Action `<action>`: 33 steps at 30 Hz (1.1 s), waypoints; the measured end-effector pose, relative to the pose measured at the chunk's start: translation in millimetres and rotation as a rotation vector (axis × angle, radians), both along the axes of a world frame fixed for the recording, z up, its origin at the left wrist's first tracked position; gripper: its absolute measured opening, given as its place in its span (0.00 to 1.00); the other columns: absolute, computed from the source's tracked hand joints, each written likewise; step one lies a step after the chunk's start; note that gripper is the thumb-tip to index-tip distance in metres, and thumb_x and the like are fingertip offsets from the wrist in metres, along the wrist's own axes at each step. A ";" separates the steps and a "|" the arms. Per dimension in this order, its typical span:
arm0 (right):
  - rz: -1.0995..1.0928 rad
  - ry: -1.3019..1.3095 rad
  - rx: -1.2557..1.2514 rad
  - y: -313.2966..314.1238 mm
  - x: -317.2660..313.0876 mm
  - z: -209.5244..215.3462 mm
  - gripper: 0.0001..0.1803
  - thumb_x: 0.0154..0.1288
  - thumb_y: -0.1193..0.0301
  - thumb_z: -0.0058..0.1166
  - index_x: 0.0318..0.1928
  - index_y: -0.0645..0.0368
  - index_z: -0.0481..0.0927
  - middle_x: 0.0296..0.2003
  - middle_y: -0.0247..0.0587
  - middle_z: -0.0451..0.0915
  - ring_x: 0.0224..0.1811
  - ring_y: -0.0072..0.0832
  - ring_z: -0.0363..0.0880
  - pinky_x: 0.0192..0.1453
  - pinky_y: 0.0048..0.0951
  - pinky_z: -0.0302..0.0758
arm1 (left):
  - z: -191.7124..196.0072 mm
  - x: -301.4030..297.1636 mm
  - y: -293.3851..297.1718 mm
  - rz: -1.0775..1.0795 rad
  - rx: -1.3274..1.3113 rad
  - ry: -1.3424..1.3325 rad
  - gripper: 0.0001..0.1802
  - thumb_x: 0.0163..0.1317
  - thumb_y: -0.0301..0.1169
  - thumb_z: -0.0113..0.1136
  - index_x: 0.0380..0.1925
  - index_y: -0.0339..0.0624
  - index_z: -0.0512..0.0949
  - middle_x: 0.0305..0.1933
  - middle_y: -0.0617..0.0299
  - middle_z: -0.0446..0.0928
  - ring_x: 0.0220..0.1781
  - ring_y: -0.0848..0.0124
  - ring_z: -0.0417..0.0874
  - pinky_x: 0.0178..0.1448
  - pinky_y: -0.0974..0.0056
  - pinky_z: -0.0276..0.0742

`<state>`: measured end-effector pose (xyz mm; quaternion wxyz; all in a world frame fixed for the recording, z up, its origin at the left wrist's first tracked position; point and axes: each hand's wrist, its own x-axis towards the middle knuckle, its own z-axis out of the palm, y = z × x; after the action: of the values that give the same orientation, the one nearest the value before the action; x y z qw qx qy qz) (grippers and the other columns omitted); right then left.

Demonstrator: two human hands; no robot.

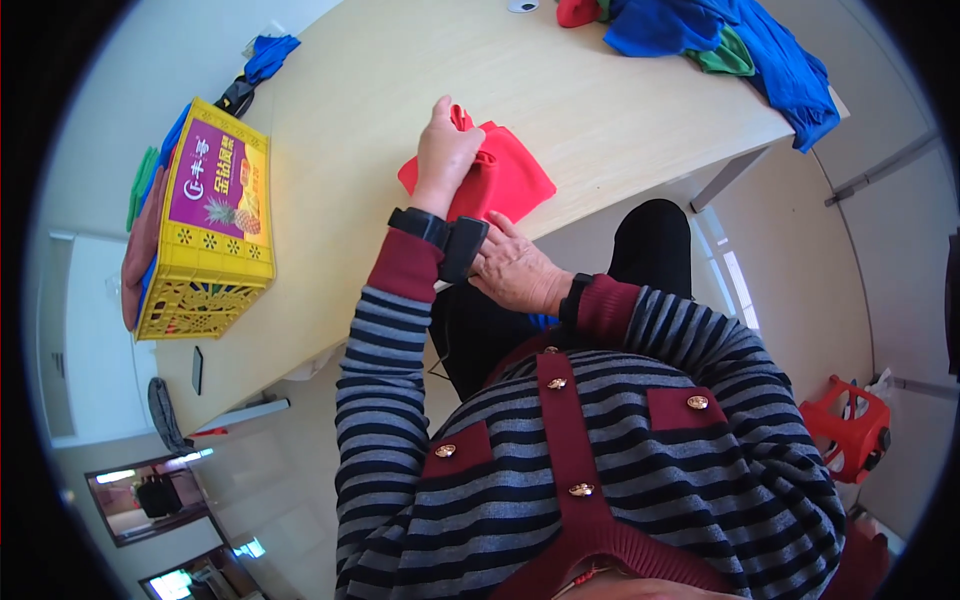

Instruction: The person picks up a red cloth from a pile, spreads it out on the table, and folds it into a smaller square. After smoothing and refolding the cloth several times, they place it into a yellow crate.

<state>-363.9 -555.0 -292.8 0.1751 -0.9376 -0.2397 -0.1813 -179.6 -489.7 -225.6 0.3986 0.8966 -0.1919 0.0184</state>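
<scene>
Red cloth (505, 175) half folded on table (380, 90); left hand (447, 150) pinches its top fold, right hand (515, 268) flat at cloth's near edge, holding nothing; blue pile (700, 30) beyond cloth unfolded.

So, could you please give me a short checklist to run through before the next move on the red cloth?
1. Red cloth lies fully on the table: ok, near the front edge.
2. Left hand holds the cloth: ok, fingers pinch its far end.
3. Right hand on the cloth: cannot tell; it sits at the near edge, partly hidden by the left wrist.
4. Cloth folded flat: not ok, bunched under the left hand.
5. Yellow crate out of the way: ok, off to the left.
</scene>
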 end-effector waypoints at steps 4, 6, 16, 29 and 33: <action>0.030 -0.023 0.016 -11.3 -4.1 -3.6 0.26 0.67 0.62 0.54 0.63 0.59 0.75 0.61 0.48 0.74 0.68 0.45 0.69 0.76 0.52 0.59 | -17.8 -8.2 -40.5 0.057 0.190 -0.048 0.44 0.53 0.34 0.63 0.72 0.33 0.63 0.49 0.36 0.84 0.55 0.43 0.84 0.61 0.52 0.79; 0.034 -0.059 0.045 -8.7 -4.7 -3.6 0.25 0.66 0.63 0.54 0.62 0.58 0.75 0.60 0.47 0.75 0.65 0.44 0.70 0.75 0.51 0.61 | -27.8 -8.5 -43.0 0.058 0.241 -0.113 0.42 0.55 0.34 0.64 0.72 0.34 0.64 0.46 0.42 0.84 0.47 0.52 0.85 0.54 0.57 0.80; 0.008 0.013 0.066 -14.3 -3.7 -6.9 0.26 0.63 0.64 0.56 0.60 0.59 0.76 0.60 0.47 0.75 0.66 0.43 0.70 0.77 0.49 0.59 | -5.8 -35.7 19.4 -0.038 -0.175 0.005 0.21 0.75 0.35 0.55 0.62 0.33 0.73 0.39 0.56 0.85 0.35 0.71 0.85 0.43 0.68 0.83; 0.074 -0.053 -0.022 -26.6 -17.7 8.1 0.24 0.64 0.64 0.53 0.58 0.62 0.77 0.59 0.47 0.76 0.68 0.43 0.69 0.79 0.49 0.57 | -67.3 -61.5 71.6 -0.214 0.339 -0.311 0.32 0.78 0.47 0.46 0.73 0.39 0.64 0.80 0.46 0.58 0.83 0.48 0.50 0.81 0.44 0.49; 0.191 0.528 0.105 -40.1 -9.3 70.0 0.26 0.66 0.63 0.55 0.62 0.62 0.76 0.62 0.49 0.75 0.69 0.46 0.68 0.78 0.50 0.58 | -69.6 -67.6 70.8 -0.170 0.464 -0.352 0.36 0.75 0.51 0.49 0.76 0.43 0.61 0.81 0.48 0.56 0.84 0.47 0.49 0.80 0.36 0.46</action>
<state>-373.3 -595.1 -222.9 0.2959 -0.9152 -0.2634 0.0743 -247.2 -418.9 -295.2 0.1438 0.9275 -0.3314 0.0957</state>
